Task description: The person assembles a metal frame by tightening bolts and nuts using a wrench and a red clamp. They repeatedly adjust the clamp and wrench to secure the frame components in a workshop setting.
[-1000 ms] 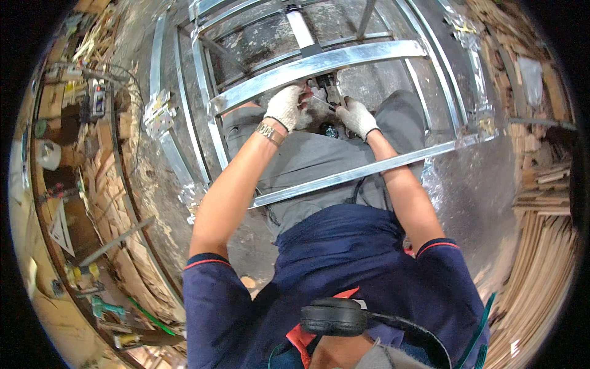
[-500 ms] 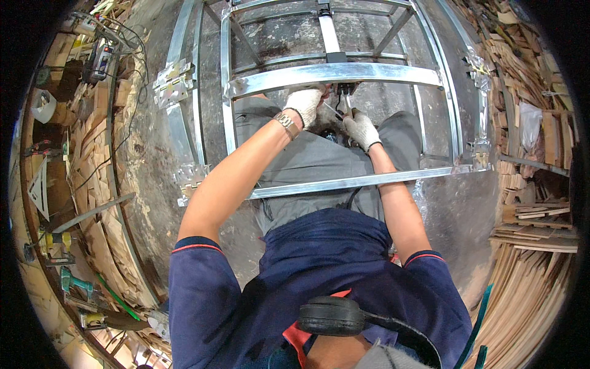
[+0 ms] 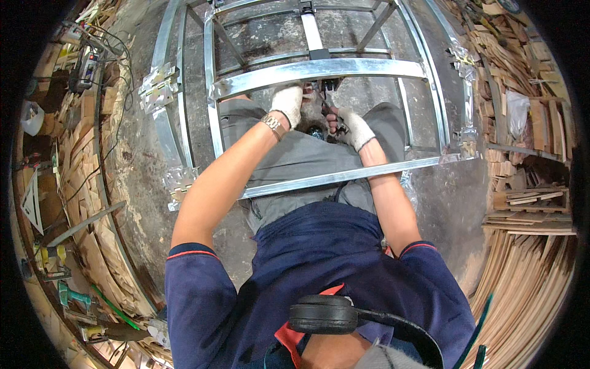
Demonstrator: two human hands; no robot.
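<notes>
My right hand (image 3: 353, 128), in a whitish knitted glove with bare fingertips, is closed around a slim dark metal hand tool (image 3: 324, 98); its exact kind is too small to tell. The tool slants up toward a black fitting (image 3: 330, 85) under the thick crossbar (image 3: 322, 72) of a silvery metal frame. My left hand (image 3: 287, 104), also gloved, is just under that crossbar, left of the fitting. Its fingers are bent toward the fitting, and what they hold is partly hidden. A white bar with black ends (image 3: 312, 32) runs from the crossbar toward the far side.
My legs lie inside the frame, with its near rail (image 3: 332, 176) across my lap. Hinged metal plates (image 3: 161, 86) sit on the side rails. Wood offcuts (image 3: 67, 190) and power tools (image 3: 74, 294) line the left; stacked wood strips (image 3: 522, 289) lie right. A cable (image 3: 114, 132) trails on the left.
The whole view has shifted, so the frame appears further left. My right hand has turned, and the tool in it now points up to the left. My left hand stays by the crossbar.
</notes>
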